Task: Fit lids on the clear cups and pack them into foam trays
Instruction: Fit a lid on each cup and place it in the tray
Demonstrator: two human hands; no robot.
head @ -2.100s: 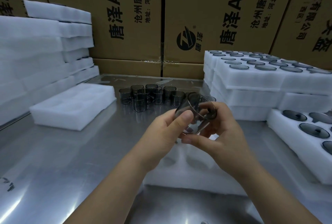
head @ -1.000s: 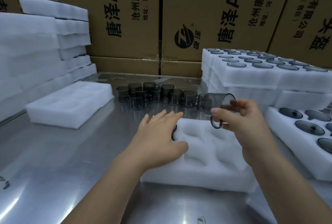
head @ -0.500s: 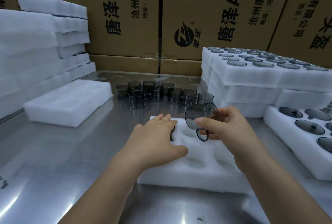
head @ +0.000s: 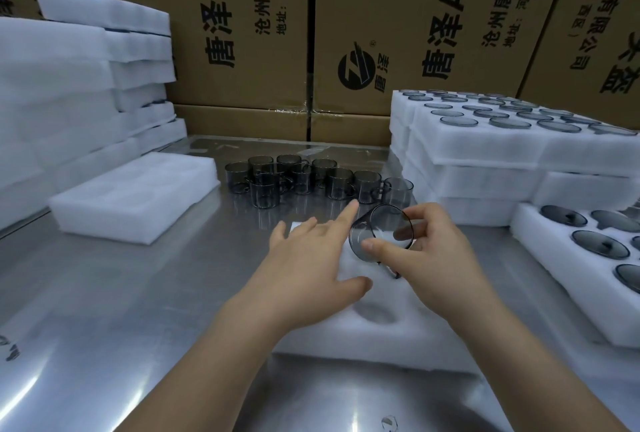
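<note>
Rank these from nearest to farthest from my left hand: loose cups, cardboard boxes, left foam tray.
1. Loose cups, just beyond the left hand.
2. Left foam tray, off to the side.
3. Cardboard boxes, along the back.

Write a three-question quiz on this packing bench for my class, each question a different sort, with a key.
1. True or false: the right hand holds a cup tilted above the near tray.
2. The left hand is: A gripping a lid; B open, holding nothing; C lifting a box.
3. Fill in: the lids lie on the person's ___ side.
Key: 1 true; 2 B; 3 right.
</note>
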